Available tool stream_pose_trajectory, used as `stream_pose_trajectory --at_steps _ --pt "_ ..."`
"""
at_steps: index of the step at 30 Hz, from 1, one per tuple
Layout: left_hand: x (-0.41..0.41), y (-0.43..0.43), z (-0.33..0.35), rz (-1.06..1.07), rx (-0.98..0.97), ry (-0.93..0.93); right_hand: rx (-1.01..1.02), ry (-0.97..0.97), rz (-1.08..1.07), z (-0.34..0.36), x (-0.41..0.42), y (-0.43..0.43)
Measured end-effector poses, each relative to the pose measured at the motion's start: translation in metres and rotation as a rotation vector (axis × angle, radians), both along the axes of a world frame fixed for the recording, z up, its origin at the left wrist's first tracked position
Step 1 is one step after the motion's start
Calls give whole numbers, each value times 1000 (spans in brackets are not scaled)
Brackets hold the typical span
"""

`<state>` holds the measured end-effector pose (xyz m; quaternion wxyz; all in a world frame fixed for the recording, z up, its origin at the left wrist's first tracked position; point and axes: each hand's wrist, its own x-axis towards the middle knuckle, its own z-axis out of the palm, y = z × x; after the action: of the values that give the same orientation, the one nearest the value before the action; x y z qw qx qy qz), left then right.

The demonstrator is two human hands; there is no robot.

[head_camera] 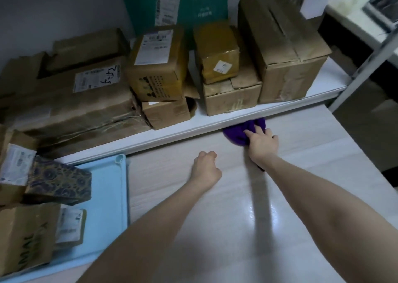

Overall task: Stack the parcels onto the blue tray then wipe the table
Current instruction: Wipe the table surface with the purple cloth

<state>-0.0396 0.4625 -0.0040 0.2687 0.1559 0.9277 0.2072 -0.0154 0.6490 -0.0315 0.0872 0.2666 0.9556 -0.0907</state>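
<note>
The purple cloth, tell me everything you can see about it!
The purple cloth looks soft and fuzzy, bunched into a lump rather than spread flat. It lies on the pale wooden table, at its far edge, partly tucked under the white shelf. The right hand presses on top of it, covering part; the left hand does not touch it.

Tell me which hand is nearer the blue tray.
Left. The left hand rests fisted on the table just right of the blue tray; the right hand presses the purple cloth farther right.
</note>
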Motion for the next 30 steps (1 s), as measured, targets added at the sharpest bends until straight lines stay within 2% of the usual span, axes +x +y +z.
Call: stream_pose_trajectory --at_steps 4,10,15,19,21,24,27,30 --pt "13 55 0 -45 -21 -25 38 -22 -166 -1 15 70" --pt "33 87 -9 -89 -110 -72 30 -139 -410 0 51 148" --pt "44 81 -4 0 -79 -71 37 -138 -379 4 73 114" --pt "56 70 3 79 8 -135 51 -136 -159 12 102 49" --pt "62 61 9 131 37 -169 -51 -120 -22 16 109 14" --pt "67 42 19 234 73 -279 -390 -53 143 26 110 -35" --pt "65 6 33 573 230 -379 -824 4 157 40 100 -81" --pt "52 -32 51 863 500 -355 -1029 97 67 50 86 -103"
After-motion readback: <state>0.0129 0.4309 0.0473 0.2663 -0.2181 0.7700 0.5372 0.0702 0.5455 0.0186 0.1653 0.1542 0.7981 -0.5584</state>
